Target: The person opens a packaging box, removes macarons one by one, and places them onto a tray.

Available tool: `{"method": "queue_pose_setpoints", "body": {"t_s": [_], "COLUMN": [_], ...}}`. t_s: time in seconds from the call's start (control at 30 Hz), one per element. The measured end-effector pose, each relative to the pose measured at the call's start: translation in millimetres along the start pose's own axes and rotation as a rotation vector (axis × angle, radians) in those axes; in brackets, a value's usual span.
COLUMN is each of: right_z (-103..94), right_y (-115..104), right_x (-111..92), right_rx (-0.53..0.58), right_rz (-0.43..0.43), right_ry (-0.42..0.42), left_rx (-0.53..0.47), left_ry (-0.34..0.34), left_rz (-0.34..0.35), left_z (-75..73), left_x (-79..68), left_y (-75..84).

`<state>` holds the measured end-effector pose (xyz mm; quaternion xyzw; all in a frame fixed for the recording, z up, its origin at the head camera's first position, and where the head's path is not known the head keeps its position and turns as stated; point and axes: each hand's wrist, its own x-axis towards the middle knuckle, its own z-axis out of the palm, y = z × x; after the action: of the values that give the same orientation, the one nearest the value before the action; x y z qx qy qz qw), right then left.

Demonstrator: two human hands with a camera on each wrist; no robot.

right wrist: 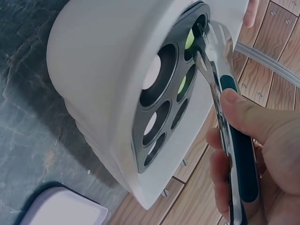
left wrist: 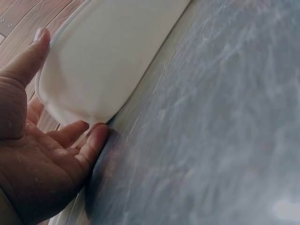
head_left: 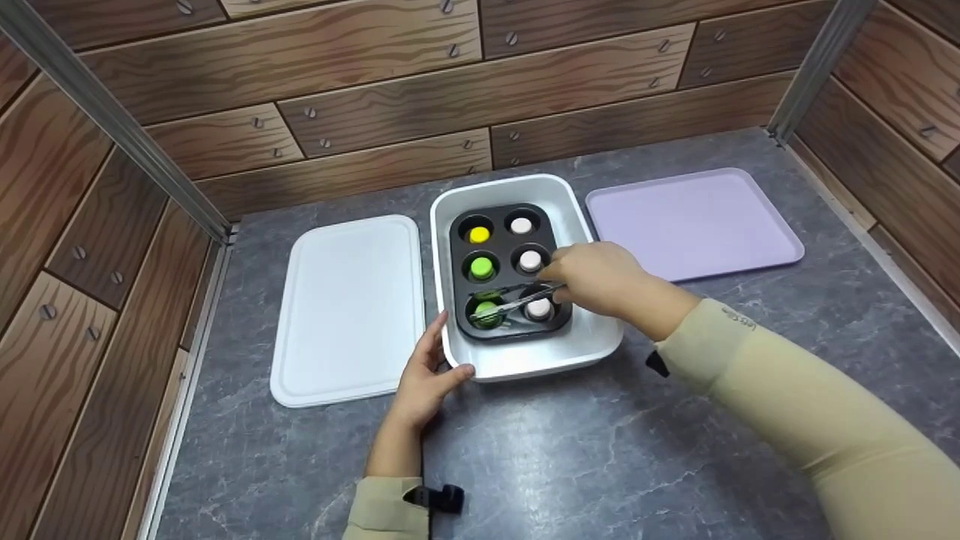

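Note:
My right hand (head_left: 600, 281) grips metal tongs (right wrist: 218, 61) with dark teal handle grips and slotted, fork-like tips. The tips reach into the front-left cup of a dark muffin tin (head_left: 499, 281), right at a small round dark green piece (head_left: 486, 313). That tin lies inside a deep white tub (head_left: 547, 364). The other cups hold a light green piece (head_left: 481, 268), a yellow piece (head_left: 478, 235) and white round pieces (head_left: 529, 260). My left hand (head_left: 422, 386) holds the tub's near left corner, thumb on the front rim and fingers along the left side.
A white rectangular board or lid (head_left: 349, 315) lies left of the tub. To its right is a flat lilac tray (head_left: 697, 221). Wood-patterned walls (head_left: 375, 82) enclose the grey marbled table (head_left: 570, 465) at the back and sides.

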<state>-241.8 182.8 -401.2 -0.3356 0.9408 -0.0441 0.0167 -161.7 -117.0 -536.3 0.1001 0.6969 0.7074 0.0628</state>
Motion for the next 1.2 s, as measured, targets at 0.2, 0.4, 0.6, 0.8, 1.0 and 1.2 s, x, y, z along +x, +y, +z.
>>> {"method": "queue_pose_setpoints", "body": {"t_s": [0.2,0.4,0.6,0.8,1.0,1.2], "right_z": [0.7,1.3,5.6,8.6,10.5,11.5], "right_y": [1.0,0.7,-0.8,-2.9,-6.5,-12.6], "right_x": [-1.7,-2.3,-2.0,-1.8,-1.7,-1.0], "right_rx": [0.028,0.031,0.052,0.074,0.065,0.035], "right_rz": [0.032,0.051,0.088,0.126,0.120,0.119], "right_ry": [0.002,-0.008,-0.015,-0.032,-0.020,-0.004], "left_rx": [0.000,0.005,-0.003,-0.039,-0.023,-0.039], "left_ry": [-0.005,-0.005,-0.005,-0.020,-0.017,-0.012], "left_rz": [0.004,-0.003,0.005,0.030,0.013,0.014], "left_z": [-0.1,0.2,0.1,-1.4,-2.2,-1.5], "left_x": [0.7,1.1,-0.8,-1.4,-0.7,0.0], "left_y": [0.5,0.8,0.3,-1.4,-0.8,-2.2]}}
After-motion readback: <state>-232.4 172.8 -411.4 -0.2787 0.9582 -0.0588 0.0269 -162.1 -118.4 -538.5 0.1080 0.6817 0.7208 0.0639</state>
